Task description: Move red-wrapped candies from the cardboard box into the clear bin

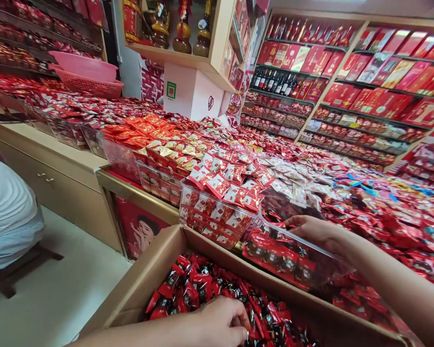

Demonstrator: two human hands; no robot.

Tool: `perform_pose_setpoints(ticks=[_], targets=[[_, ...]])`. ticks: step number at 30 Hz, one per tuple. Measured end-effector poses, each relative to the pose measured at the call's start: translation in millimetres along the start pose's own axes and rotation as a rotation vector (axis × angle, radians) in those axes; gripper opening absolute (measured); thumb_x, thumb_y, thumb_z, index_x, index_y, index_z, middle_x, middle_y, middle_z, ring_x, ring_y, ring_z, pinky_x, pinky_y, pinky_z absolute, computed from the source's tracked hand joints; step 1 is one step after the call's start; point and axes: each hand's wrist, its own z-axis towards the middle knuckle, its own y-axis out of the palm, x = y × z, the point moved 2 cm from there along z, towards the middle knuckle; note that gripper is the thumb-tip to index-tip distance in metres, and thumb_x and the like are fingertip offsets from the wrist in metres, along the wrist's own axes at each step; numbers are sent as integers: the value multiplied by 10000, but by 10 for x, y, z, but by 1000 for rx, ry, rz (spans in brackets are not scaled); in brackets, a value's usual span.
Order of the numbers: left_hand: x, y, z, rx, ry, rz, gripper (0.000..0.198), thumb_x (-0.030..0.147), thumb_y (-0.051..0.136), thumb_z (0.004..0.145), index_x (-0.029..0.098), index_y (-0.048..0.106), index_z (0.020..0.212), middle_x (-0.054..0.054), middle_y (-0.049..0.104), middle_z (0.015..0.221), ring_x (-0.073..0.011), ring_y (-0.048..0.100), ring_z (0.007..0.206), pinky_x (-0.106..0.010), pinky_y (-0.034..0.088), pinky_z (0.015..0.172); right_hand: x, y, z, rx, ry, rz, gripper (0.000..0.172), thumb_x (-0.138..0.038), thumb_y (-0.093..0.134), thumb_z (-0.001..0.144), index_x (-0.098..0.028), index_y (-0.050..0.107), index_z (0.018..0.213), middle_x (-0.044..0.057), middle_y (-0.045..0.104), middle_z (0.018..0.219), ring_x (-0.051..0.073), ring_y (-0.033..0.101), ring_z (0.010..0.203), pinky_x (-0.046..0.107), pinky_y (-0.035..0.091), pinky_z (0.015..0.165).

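My left hand [222,318] is down in an open cardboard box [130,294], resting on a heap of red and black wrapped candies [191,286]. Its fingers are curled towards the thumb, and whatever lies between them is hidden. My right hand [313,230] reaches over a clear plastic bin [275,255] beyond the box, holding nothing that I can see. Its fingers are stretched out and apart, with the tips by the bin's inner side. Through the front wall of this bin, red and black candies show at the bottom.
Beside that bin stands a clear bin heaped with red and white packets [224,185]. More filled bins line the counter [68,149]. Pink baskets [87,72] sit at the back left. A white covered stool [7,212] stands on the floor. Stocked shelves [311,101] rise behind.
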Motion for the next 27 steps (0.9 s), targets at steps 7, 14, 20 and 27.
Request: perform_pose_setpoints(ticks=[7, 14, 20, 27], targets=[[131, -84, -122, -77, 116, 86, 231, 250, 460, 634, 240, 599, 818, 25, 619, 668, -114, 504, 546, -192, 351, 472, 72, -33, 28, -7, 22, -204, 320, -137, 619, 513, -209, 479, 792, -49, 572, 458, 97, 489, 371, 195, 345, 374], [129, -92, -134, -94, 126, 236, 253, 276, 452, 658, 255, 599, 863, 17, 623, 665, -131, 521, 556, -205, 359, 480, 55, -48, 48, 95, -26, -389, 187, -149, 622, 503, -194, 492, 630, -39, 563, 458, 104, 502, 402, 213, 395, 404], [154, -140, -171, -160, 188, 491, 276, 284, 456, 660, 239, 601, 891, -43, 634, 791, -198, 567, 705, -251, 397, 537, 21, -13, 18, 117, -47, -539, 112, -127, 587, 544, -183, 501, 588, -29, 549, 426, 113, 502, 394, 223, 389, 409], [-19, -75, -144, -248, 129, 732, 285, 344, 503, 614, 237, 634, 844, -71, 641, 722, -243, 580, 651, -279, 382, 472, -97, -33, 40, 186, -173, -720, 180, -294, 658, 529, -176, 534, 585, -7, 568, 542, 129, 506, 546, 211, 340, 459]])
